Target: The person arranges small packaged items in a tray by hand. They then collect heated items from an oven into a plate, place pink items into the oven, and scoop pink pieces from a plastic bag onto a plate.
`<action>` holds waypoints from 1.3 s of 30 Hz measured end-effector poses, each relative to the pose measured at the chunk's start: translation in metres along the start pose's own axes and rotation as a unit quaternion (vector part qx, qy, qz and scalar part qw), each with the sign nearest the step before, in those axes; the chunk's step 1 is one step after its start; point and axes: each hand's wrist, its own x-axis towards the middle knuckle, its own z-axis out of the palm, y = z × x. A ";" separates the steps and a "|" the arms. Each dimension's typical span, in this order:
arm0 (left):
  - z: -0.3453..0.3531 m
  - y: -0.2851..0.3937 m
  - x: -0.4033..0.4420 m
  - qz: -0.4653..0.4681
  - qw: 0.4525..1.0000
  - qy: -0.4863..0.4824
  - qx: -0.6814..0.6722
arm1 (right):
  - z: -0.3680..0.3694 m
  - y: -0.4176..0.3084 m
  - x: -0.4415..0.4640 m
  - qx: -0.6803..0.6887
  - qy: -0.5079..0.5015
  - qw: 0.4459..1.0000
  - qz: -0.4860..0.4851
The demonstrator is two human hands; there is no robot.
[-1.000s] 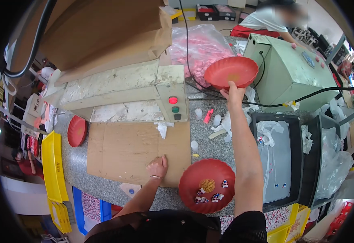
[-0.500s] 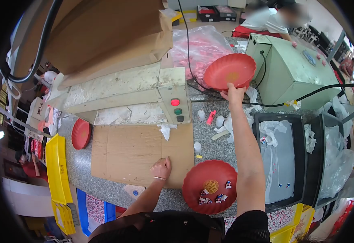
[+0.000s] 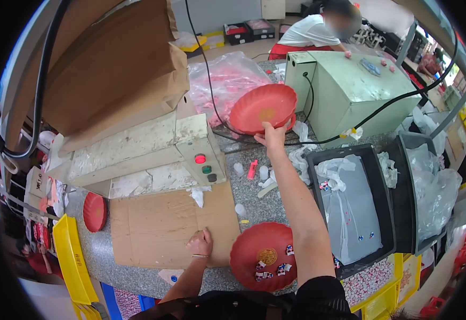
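Note:
My right hand [image 3: 273, 137] reaches far forward and grips the near rim of a red scalloped plate [image 3: 254, 109] with a gold emblem. The plate is tilted above the back of the bench, and another bit of red rim shows just under it. My left hand [image 3: 200, 243] rests as a closed fist on a flat cardboard sheet [image 3: 153, 229]; nothing shows in it. Between my arms, near the bench's front edge, sits a second red plate [image 3: 248, 250], holding several small white, blue and red pieces [image 3: 283, 268].
A pale machine [image 3: 193, 141] with coloured buttons stands behind the cardboard. A green metal box [image 3: 350, 85] and pink-filled bag [image 3: 227, 74] are at the back. A black tray [image 3: 361, 213] lies right. Another red plate [image 3: 94, 212] stands left. Cables cross overhead. A person [image 3: 310, 32] sits opposite.
The whole view has shifted, with most bench things now lower and further left. My right hand keeps its grip on the red plate; my left fist stays on the cardboard.

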 end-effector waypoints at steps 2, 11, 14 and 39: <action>0.001 0.000 0.000 -0.001 1.000 0.001 -0.007 | -0.003 0.006 0.008 -0.003 -0.003 1.000 0.008; 0.004 -0.004 -0.001 0.009 1.000 0.014 0.002 | -0.016 0.007 0.010 0.024 -0.041 0.998 0.050; 0.005 -0.004 -0.002 0.009 1.000 0.010 0.012 | -0.014 0.002 0.008 0.050 -0.042 0.995 0.069; 0.004 -0.005 0.002 0.018 1.000 0.022 0.000 | 0.021 0.011 0.038 0.113 -0.071 0.988 0.076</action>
